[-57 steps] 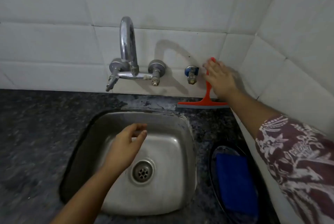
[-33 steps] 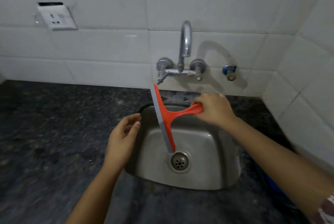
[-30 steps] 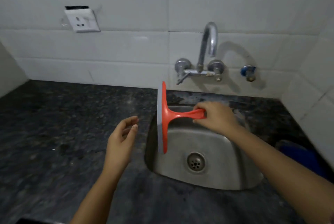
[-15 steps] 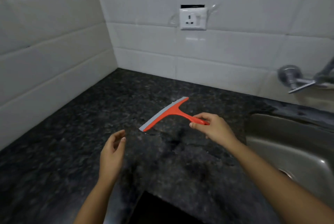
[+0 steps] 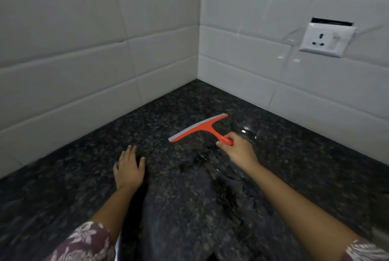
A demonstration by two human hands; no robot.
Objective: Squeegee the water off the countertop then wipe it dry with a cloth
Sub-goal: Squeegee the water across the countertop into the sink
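Note:
A red squeegee (image 5: pixel 200 128) with a grey rubber blade lies across the dark speckled granite countertop (image 5: pixel 284 155), its blade toward the corner of the tiled walls. My right hand (image 5: pixel 239 150) grips its red handle from the near side. Flat on the counter to the left rests my left hand (image 5: pixel 128 169), fingers straight and spread, holding nothing. Wet patches and a shiny film of water show on the stone around and in front of the squeegee. No cloth is in view.
White tiled walls meet in a corner (image 5: pixel 199 54) behind the counter. A white wall socket (image 5: pixel 325 38) sits on the right wall. A dark gap shows at the counter's near edge by my left sleeve.
My view has swung left, away from the sink to the counter's corner. My right hand carried the squeegee further toward the corner. My left hand came down flat onto the counter.

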